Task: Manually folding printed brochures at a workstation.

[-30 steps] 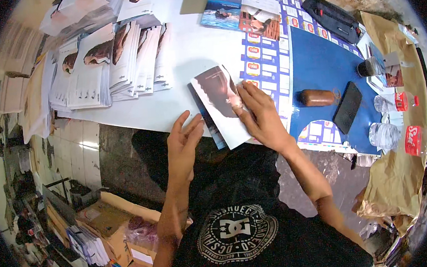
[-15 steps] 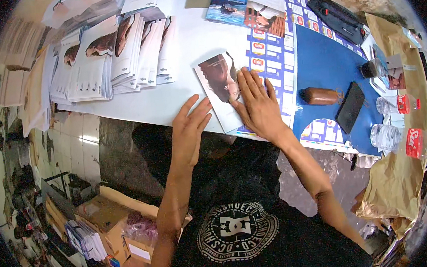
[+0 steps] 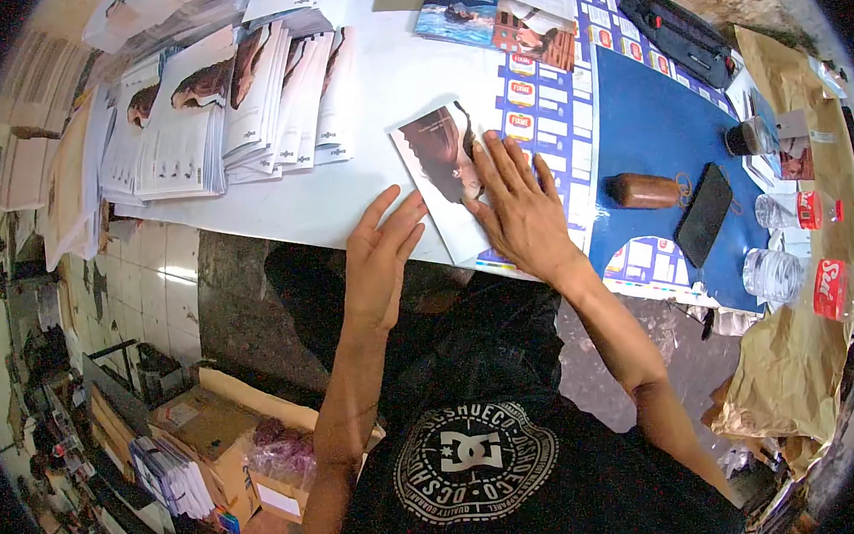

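A booklet [image 3: 452, 227] with a picture of dark hair and a face on its white cover lies tilted near the table's front edge. My right hand [image 3: 526, 214] rests flat over its right side, fingers stretched out and covering that edge. At the booklet's left edge is my left hand [image 3: 383, 250], its fingers bent a little and apart, holding nothing. Whether those fingertips touch the booklet I cannot tell. Stacks of booklets with similar covers [image 3: 190, 90] stand on the left of the white table [image 3: 292, 212].
Picture cards [image 3: 457, 14] lie at the back. On the right, a blue sheet [image 3: 642, 130] bears a brown case [image 3: 645, 190], a black phone [image 3: 703, 215] and a dark cup [image 3: 744, 139]. Plastic bottles [image 3: 775, 275] lie at the right edge. A cardboard box [image 3: 210, 440] sits lower left.
The view has shifted very slightly. Both hands and the booklet stay nearly where they were, with my right hand still flat on the cover.
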Tool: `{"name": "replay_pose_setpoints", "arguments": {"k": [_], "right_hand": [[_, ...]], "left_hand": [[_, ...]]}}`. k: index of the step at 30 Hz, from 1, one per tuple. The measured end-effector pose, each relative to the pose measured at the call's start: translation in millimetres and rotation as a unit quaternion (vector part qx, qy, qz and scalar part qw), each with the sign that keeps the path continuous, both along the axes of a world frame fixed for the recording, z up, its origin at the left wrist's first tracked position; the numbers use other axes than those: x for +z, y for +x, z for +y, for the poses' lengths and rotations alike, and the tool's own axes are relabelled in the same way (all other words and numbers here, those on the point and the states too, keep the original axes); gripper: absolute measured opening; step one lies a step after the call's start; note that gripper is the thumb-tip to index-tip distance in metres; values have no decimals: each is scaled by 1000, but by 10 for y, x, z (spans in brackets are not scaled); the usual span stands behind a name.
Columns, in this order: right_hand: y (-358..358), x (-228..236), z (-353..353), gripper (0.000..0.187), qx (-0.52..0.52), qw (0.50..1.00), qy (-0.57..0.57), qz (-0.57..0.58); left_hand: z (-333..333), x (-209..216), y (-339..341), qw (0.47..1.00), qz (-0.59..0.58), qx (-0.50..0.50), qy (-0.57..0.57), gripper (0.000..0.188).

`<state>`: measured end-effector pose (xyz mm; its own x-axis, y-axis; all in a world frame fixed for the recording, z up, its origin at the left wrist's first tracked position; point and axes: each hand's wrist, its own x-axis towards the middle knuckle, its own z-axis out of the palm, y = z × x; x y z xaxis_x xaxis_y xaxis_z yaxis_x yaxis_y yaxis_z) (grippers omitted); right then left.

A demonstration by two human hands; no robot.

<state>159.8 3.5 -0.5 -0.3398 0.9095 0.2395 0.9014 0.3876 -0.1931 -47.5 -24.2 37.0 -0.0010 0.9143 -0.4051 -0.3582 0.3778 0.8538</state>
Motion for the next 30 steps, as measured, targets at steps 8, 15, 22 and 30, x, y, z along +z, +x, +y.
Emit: {"name": "replay_pose_setpoints", "arguments": {"k": [8,15,22,30], "right_hand": [[-7,-12,-2,64,-5,1000,9,-3],[-13,9,2,65,-5,1000,14,-3],[-14,1,0,65,-8,1000,7,5],[749,599,-146,71,-132,984,72,92]], "left_hand": [[9,-34,6,1000,10,-4,-2,47],[197,-271,-33,791,503,-115,329,48],[265,-409,-83,662,604,-209,391,53],[282,-347,-90,657,607,-218,390,52]]}}
